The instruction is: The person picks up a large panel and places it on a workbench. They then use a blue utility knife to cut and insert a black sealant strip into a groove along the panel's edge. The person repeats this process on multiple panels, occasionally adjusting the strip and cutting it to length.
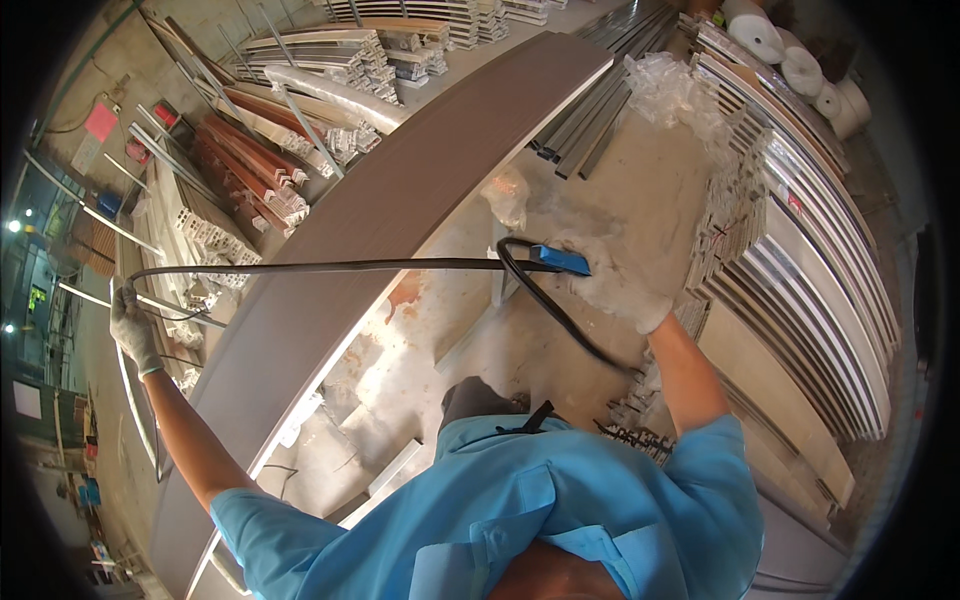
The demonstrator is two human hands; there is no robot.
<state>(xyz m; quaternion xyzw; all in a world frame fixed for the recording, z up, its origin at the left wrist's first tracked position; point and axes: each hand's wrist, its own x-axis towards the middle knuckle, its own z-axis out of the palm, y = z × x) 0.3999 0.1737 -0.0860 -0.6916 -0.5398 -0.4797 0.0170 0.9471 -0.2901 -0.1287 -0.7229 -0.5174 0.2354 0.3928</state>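
Observation:
A black cord or strip (370, 265) stretches level across a long brown panel (420, 170). My left hand (133, 325), in a light work glove, is out beyond the panel's left edge, fingers closed on the cord's far left part. Past that hand, a thin length hangs down. My right hand (625, 292), gloved too, is right of the panel and closed on a small blue block-like thing (563, 260) whose exact kind I cannot make out. Next to the blue thing the cord bends in a loop, and a thick length runs down to the right, below my right hand.
Stacked pale profiles (820, 290) fill the right side. Red-brown profiles (245, 165) and white hollow profiles (210, 235) lie on racks at left. Grey metal tubes (600, 110), crumpled clear plastic (675, 90) and white rolls (755, 40) lie at the back.

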